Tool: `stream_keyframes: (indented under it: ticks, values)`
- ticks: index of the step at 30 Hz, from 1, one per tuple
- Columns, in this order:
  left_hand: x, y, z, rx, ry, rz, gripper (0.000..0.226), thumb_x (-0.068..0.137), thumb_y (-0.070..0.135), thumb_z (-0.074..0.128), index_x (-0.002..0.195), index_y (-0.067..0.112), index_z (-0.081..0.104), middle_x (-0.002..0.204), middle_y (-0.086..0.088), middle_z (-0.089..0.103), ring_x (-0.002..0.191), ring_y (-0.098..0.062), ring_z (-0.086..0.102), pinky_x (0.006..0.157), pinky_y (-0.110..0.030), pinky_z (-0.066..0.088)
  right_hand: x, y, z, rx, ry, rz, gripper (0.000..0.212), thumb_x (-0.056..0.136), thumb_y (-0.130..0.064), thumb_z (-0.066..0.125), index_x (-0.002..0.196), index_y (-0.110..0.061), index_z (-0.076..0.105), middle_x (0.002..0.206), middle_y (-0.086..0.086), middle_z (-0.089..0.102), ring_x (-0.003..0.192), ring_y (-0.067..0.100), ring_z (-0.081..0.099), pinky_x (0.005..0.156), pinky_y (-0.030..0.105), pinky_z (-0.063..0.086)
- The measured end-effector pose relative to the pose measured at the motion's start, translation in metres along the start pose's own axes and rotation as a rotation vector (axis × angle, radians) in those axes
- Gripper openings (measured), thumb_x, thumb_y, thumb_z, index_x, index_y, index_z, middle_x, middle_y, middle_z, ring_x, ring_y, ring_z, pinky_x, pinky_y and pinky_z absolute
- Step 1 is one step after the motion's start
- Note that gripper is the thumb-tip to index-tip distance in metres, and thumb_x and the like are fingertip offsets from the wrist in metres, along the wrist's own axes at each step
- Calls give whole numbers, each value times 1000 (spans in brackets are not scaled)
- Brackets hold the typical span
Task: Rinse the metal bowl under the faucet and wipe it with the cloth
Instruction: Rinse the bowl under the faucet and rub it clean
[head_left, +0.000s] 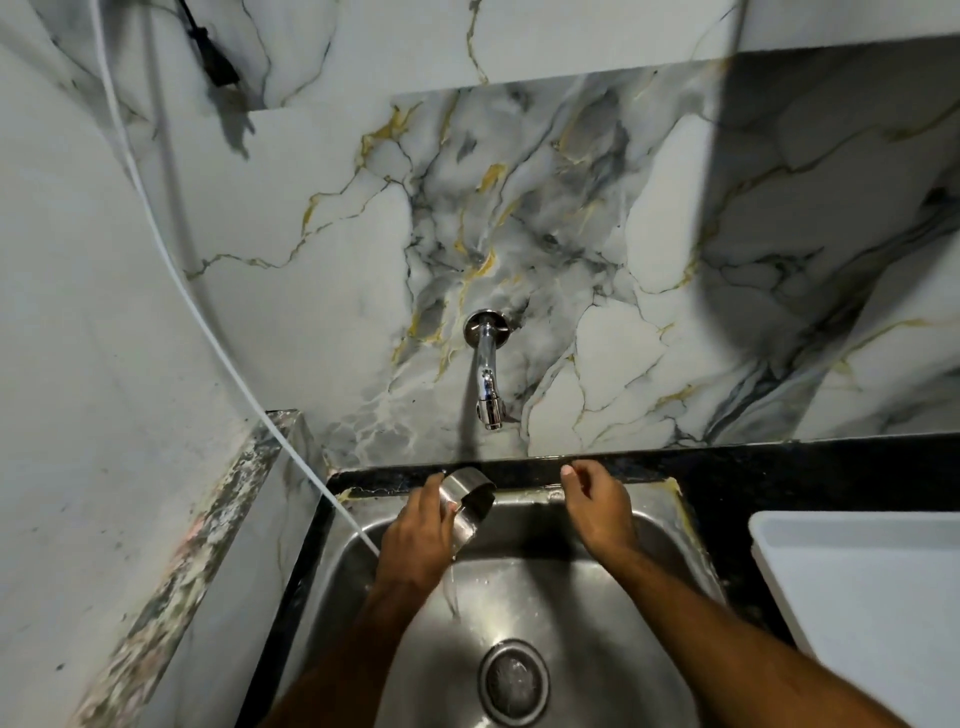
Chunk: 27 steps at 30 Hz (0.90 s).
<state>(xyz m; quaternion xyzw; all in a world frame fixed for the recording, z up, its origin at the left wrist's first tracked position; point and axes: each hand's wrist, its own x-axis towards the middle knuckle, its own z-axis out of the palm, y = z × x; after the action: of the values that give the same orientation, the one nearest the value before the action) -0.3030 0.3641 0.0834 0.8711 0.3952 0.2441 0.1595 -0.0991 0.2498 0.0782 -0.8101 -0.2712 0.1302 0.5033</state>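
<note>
A small metal bowl (467, 498) is tilted on its side over the back of the steel sink (670, 525). My left hand (415, 540) grips it from the left, and a thin stream of water runs out of it into the basin. The chrome faucet (488, 379) juts from the marble wall above the bowl; no water is seen leaving its spout. My right hand (597, 506) hovers over the sink's back right with loosely curled fingers and nothing in it. No cloth is in view.
A black stone counter (831, 467) frames the sink. A white tray (857, 582) lies on it at the right. A white hose (223, 374) runs down the left wall into the sink. The drain strainer (513, 682) sits at the basin's bottom.
</note>
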Motion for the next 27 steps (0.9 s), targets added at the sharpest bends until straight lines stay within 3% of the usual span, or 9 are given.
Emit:
stream_keyframes:
  ticks: [5, 11, 15, 19, 21, 24, 27]
  values:
    - [-4, 32, -18, -2, 62, 59, 45, 101, 24, 49, 141, 5, 43, 127, -17, 59, 97, -31, 66, 82, -41, 55, -21, -9, -17, -108, -28, -61, 37, 95, -37, 56, 123, -14, 62, 113, 11, 70, 106, 27, 63, 92, 42, 53]
    - [-14, 63, -30, 1, 126, 158, 42, 95, 14, 59, 133, 0, 51, 120, -22, 63, 85, -38, 70, 70, -48, 59, -48, -33, -21, -32, -277, -167, 44, 96, -21, 56, 140, -22, 50, 126, 2, 66, 108, 14, 61, 90, 22, 43]
    - [-15, 78, -33, 19, 150, 231, 42, 89, 12, 68, 127, -1, 55, 109, -23, 67, 77, -39, 71, 61, -46, 58, -55, -45, -22, -12, -209, -186, 40, 97, -19, 54, 136, -27, 52, 120, 3, 70, 106, 16, 63, 85, 21, 42]
    - [-13, 89, -26, -83, 231, 218, 36, 95, 19, 57, 128, 7, 51, 112, -17, 66, 84, -35, 69, 65, -38, 54, -52, -50, -31, -18, -203, -127, 54, 96, -17, 55, 148, -25, 40, 132, 8, 64, 120, 22, 59, 94, 20, 38]
    - [-15, 97, -19, -231, 268, 85, 30, 99, 29, 47, 124, 14, 51, 106, -12, 67, 85, -29, 67, 67, -33, 49, -49, -50, -39, -18, -207, -135, 55, 96, -16, 54, 148, -25, 39, 135, 8, 62, 122, 22, 57, 95, 20, 37]
    - [-13, 115, -6, -637, 272, -347, 30, 102, 34, 45, 109, 9, 61, 94, -13, 69, 86, -32, 65, 68, -30, 44, -44, -49, -51, 36, -217, -104, 50, 97, -18, 52, 146, -17, 42, 144, 4, 55, 131, 21, 51, 98, 22, 35]
    - [-17, 132, 6, -1124, 139, -716, 32, 100, 38, 48, 102, 10, 65, 96, -15, 69, 91, -34, 64, 76, -42, 53, -39, -44, -68, 99, -243, -49, 43, 99, -27, 50, 141, -16, 48, 142, 4, 56, 124, 20, 54, 95, 26, 41]
